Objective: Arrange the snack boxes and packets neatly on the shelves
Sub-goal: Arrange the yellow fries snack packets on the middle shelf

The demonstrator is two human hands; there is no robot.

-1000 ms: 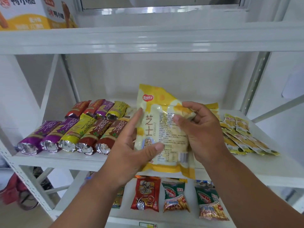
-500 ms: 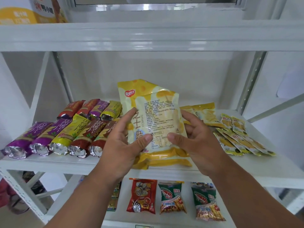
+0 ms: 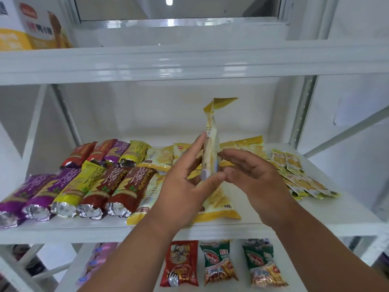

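On the lower shelf, nearest: a red packet [image 3: 182, 263] and two green prawn-snack packets [image 3: 219, 263] lie flat in a row, below and apart from both hands.

Left hand: the left hand [image 3: 185, 186] reaches in from the lower left, fingers long and nearly straight, index tip laid up the packet's left face, thumb bracing its lower edge. It holds the packet by a light pinch.

Right hand: the right hand [image 3: 250, 173] comes in from the lower right, fingers loosely curved, fingertips touching the packet's right face. Whether its thumb closes on the packet I cannot tell.

Held packet: the yellow cheese-snack packet [image 3: 210, 144] stands between the two hands, edge-on to the camera, long axis upright, folded top seal leaning right. It hangs above the middle shelf, touching nothing below.

Key relation: both hands are equally close, one per face. The packet is upright while its fellows lie flat, so my judgement is that it must tip over before it is laid down.

Middle shelf [image 3: 315, 220]: directly under the hands lies a stack of matching yellow packets [image 3: 221, 203]. Just left, foil-ended rolls [image 3: 94, 190] in purple, yellow and red lie side by side. Well to the right, small yellow sachets [image 3: 303, 182] overlap in a line.

Further back: more yellow packets [image 3: 160, 159] lie behind the hands.

Upper shelf: a yellow-and-white box [image 3: 31, 28] stands at the far left.
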